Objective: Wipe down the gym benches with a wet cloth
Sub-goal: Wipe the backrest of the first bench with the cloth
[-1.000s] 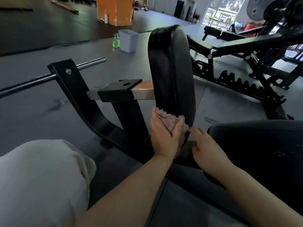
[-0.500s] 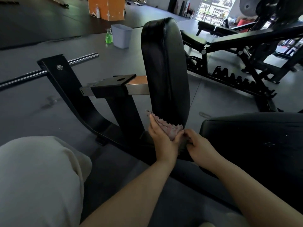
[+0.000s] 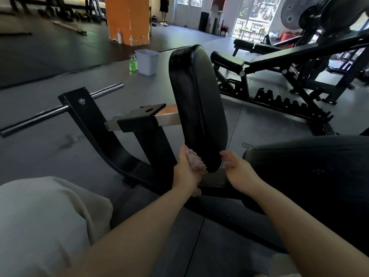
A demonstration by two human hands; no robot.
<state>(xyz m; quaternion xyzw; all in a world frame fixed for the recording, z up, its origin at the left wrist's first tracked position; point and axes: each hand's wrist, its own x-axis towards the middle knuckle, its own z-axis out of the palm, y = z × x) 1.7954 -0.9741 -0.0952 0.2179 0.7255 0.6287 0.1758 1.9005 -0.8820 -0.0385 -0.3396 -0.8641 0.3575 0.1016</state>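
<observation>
An upright black padded bench pad (image 3: pixel 196 104) stands in the middle on a black steel frame (image 3: pixel 95 124). My left hand (image 3: pixel 184 172) grips a pinkish cloth (image 3: pixel 194 161) and presses it against the pad's lower left edge. My right hand (image 3: pixel 236 168) hovers just right of the pad's bottom end, fingers loosely curled, its fingertips beside the pad and holding nothing. A second black seat pad (image 3: pixel 311 168) lies low at the right.
A green spray bottle (image 3: pixel 133 63) and a grey bin (image 3: pixel 146 61) stand on the floor behind the pad. A steel bar (image 3: pixel 60 108) sticks out left from the frame. An adjustable bench (image 3: pixel 279 62) stands at the right. My knee in light trousers (image 3: pixel 46 220) is at lower left.
The cloth in my left hand slid down the pad's left edge to its bottom. My right hand left the cloth and moved right, to the other side of the pad's bottom.
</observation>
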